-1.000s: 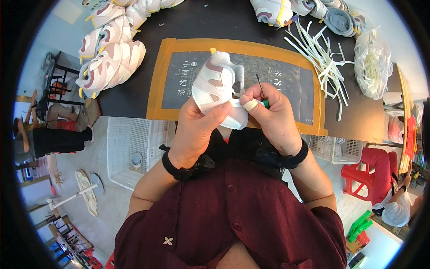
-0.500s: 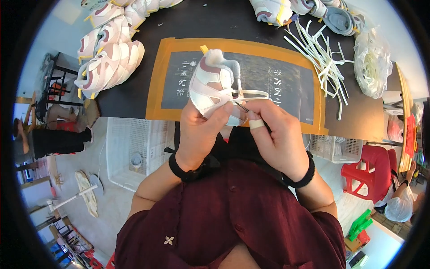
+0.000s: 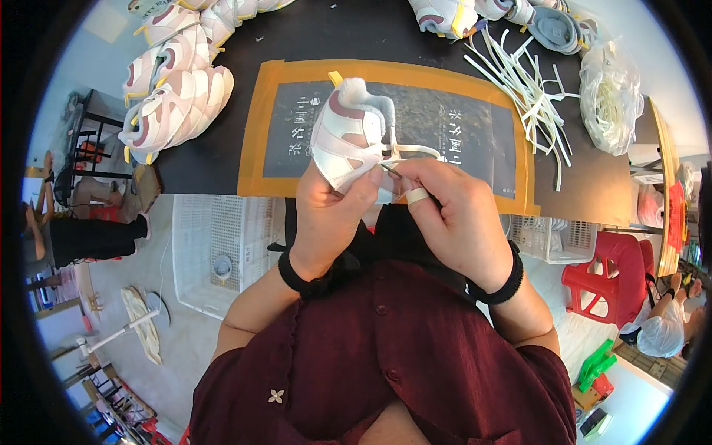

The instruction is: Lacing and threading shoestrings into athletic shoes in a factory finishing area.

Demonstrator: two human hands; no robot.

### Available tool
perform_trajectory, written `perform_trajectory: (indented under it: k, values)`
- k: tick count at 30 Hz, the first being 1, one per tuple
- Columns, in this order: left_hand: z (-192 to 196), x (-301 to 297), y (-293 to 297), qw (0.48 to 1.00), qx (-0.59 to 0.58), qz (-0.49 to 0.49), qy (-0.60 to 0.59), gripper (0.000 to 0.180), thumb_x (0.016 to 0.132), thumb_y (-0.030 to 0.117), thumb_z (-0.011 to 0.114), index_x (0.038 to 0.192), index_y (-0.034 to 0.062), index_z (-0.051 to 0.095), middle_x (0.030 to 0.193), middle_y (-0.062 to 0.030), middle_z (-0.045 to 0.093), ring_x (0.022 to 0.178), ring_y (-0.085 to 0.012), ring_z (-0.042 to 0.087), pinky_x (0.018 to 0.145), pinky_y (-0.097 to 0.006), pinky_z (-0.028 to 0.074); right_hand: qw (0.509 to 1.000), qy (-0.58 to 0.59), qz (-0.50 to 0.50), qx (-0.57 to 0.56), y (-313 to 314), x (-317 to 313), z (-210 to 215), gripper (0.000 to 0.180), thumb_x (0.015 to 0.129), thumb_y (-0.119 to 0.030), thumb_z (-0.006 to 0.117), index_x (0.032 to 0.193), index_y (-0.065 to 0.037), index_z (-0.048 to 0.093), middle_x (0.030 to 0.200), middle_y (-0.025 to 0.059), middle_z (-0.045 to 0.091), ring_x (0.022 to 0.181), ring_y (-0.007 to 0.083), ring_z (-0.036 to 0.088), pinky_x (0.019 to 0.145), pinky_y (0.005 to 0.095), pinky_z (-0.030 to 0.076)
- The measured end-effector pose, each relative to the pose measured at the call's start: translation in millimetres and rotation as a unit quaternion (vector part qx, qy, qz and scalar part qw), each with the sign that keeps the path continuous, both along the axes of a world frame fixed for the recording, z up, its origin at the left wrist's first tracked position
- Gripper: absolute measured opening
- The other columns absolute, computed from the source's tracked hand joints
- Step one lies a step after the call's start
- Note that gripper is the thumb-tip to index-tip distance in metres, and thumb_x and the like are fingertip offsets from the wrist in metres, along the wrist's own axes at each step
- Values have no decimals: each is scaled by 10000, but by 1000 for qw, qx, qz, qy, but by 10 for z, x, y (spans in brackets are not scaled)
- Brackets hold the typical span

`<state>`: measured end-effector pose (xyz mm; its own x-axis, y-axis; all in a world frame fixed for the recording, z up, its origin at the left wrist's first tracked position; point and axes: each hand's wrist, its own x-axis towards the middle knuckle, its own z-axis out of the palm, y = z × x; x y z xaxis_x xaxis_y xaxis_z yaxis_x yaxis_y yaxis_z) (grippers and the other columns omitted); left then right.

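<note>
A small white and pink sneaker point(image 3: 343, 139) with a grey fluffy collar and yellow heel tab is tilted above the table's front edge. My left hand point(image 3: 334, 211) is closed around its lower, toe side, with the thumb near the lacing. A thin dark rod-like tool point(image 3: 391, 171) is pinched in my right hand point(image 3: 456, 219), its tip at the lacing beside my left thumb. One finger of that hand wears a pale wrap point(image 3: 417, 195). From the shoe's opening a white lace point(image 3: 415, 150) loops out to the right. The tool's far end is hidden in the hand.
Under the shoe lies a dark printed sheet point(image 3: 297, 111) bordered with brown tape. Several similar sneakers point(image 3: 178, 107) line the left, and more sneakers point(image 3: 441, 15) sit at the back right. Loose white laces point(image 3: 530, 96) and a clear plastic bag point(image 3: 612, 96) lie right. A white crate point(image 3: 194, 259) stands below.
The tool and my right fingers have shifted slightly at the lacing. The lace loop curves a little differently. Both hands keep their hold, and the whole view has moved a little.
</note>
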<state>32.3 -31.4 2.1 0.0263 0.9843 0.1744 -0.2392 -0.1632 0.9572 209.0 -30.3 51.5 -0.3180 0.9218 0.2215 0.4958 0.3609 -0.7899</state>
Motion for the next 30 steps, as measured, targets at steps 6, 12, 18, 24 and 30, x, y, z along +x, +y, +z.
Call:
perform_trajectory:
  k: [6, 12, 18, 24, 30]
  values:
    - [11, -6, 16, 1000, 12, -8, 15, 312, 934, 35, 627, 1229, -18, 543, 1099, -54, 637, 958, -85, 609, 825, -260, 510, 1000, 11, -23, 6, -24, -63, -24, 217, 826, -40, 576, 1038, -55, 623, 879, 156, 655, 778, 377, 647, 675, 429, 524]
    - [-23, -3, -2, 1000, 11, 12, -6, 313, 932, 35, 624, 1228, -23, 540, 1107, -57, 634, 971, -90, 607, 826, -262, 508, 1000, 19, -14, 1, -40, -109, -53, 203, 843, -33, 568, 1042, -60, 599, 862, 146, 647, 783, 370, 649, 679, 422, 526]
    - [-43, -17, 14, 1000, 19, 9, 9, 306, 929, 33, 624, 1219, -25, 548, 1119, -58, 630, 975, -89, 600, 826, -261, 504, 1000, 5, -10, 23, -37, -99, -55, 249, 826, -29, 572, 1070, -71, 601, 875, 139, 652, 786, 369, 650, 684, 432, 529]
    - [-48, -56, -23, 999, 10, -5, 35, 338, 938, 35, 604, 1267, -26, 552, 1174, -64, 635, 1033, -106, 589, 889, -268, 476, 997, -61, 2, 40, -15, -72, 73, 294, 798, -26, 579, 1086, -78, 611, 901, 143, 660, 758, 376, 648, 656, 446, 533]
    - [-59, -119, 49, 991, 73, 0, 110, 349, 951, 39, 602, 1289, -16, 538, 1171, -62, 618, 1007, -101, 586, 868, -261, 474, 994, -91, -12, 54, 52, -61, 64, 185, 814, -57, 579, 998, -70, 599, 865, 149, 651, 738, 377, 644, 627, 456, 524]
